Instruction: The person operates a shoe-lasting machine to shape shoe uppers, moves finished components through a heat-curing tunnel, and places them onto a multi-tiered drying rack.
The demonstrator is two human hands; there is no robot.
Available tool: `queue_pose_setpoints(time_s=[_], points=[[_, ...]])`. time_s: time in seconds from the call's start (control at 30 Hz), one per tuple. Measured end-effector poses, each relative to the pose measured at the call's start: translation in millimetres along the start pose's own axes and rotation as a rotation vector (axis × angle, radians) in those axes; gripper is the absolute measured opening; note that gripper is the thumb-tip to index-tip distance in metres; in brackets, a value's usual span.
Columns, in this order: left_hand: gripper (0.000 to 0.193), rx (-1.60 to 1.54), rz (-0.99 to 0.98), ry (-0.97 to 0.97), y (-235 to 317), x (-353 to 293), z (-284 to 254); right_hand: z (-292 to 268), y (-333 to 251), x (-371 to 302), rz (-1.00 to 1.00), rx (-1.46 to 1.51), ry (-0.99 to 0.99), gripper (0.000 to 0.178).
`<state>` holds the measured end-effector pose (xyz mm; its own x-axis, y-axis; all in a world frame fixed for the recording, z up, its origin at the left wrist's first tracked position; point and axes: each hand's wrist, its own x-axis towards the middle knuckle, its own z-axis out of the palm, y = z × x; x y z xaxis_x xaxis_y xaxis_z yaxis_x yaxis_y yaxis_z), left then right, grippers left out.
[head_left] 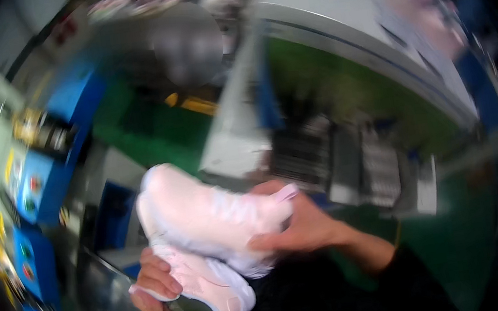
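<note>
The picture is blurred and tilted, yet two pale pink sports shoes show plainly in front of the person's chest. The right hand (300,224) comes in from the lower right in a dark sleeve (420,284) and grips the upper shoe (206,212) at its heel end, thumb below and fingers curled over the collar and pull tab; that shoe lies with its toe pointing up and left. The left hand (156,289) rises from the lower edge and clasps the lower shoe (211,291) from the left side, fingers bent around its edge, with the grey inside of the shoe's opening turned toward the camera. The two shoes touch, the upper one resting across the lower. Behind them lies a green floor (342,91), with blue machine housings (43,184) at the left and a long white surface (345,21) running across the upper right.
</note>
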<state>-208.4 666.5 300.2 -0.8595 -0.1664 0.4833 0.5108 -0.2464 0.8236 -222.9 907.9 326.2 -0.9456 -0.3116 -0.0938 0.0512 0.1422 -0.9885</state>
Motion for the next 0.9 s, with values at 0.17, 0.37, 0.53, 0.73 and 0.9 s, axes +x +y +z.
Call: queue_pose_setpoints(time_s=[0.17,0.37,0.53,0.73,0.9], points=[[0.043,-0.288,-0.229,-0.413,-32,21,108,-108,29,-157,0.177,-0.019,0.826,0.055],[0.042,-0.080,-0.315,-0.956,-91,77,193,-162,63,-161,0.573,-0.733,1.265,0.046],[0.028,0.029,-0.530,-1.176,-193,99,250,-208,63,-159,0.129,-0.802,1.232,0.046],[0.061,0.343,-0.596,-0.987,-141,66,246,-268,97,-154,-0.032,-0.739,1.124,0.019],[0.073,0.661,-0.393,-0.870,-123,31,227,-301,78,-154,0.322,-0.252,0.903,0.028]])
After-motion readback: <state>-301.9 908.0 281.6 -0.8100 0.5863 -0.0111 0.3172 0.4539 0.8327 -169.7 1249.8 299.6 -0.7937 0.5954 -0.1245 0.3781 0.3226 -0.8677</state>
